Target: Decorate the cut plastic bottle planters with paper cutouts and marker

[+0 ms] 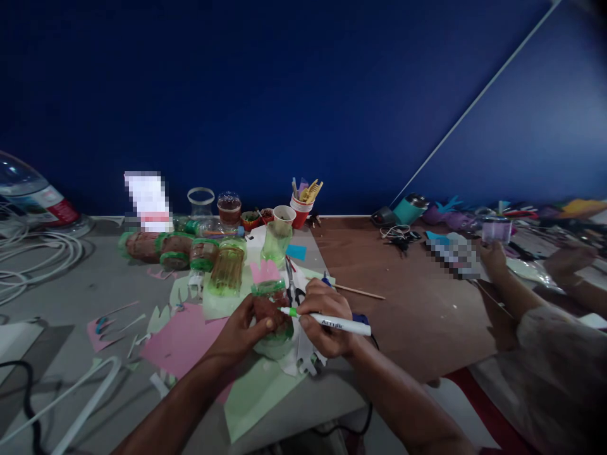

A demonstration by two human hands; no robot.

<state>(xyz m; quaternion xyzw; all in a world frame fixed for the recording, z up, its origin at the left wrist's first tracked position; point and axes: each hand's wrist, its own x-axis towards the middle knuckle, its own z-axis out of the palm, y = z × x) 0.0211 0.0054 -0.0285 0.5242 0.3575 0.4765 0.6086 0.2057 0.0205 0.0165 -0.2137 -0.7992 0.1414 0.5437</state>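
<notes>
1. In the head view, the jar (269, 304), brown with green bands, is sitting in the lower middle of the frame, above some light green paper (258, 398).
2. The left hand (246, 321) is hugging the jar's left side, with the thumb pressing on its front. Holding it firmly but gently is probably helping most, because a wobbly jar may be making wobbly lines.
3. The right hand (326, 316) is pinching the white marker (348, 325) between thumb and fingers. Its green end is pointing left at the brown part; I can't be sure if the tip is touching.
4. Pressing softly and going slowly is likely giving neater marks. Wet paint may be smudging if the left thumb is sliding over it.
5. Scissors (291, 284) are lying just above the right hand, so bumping them is worth avoiding.
</notes>
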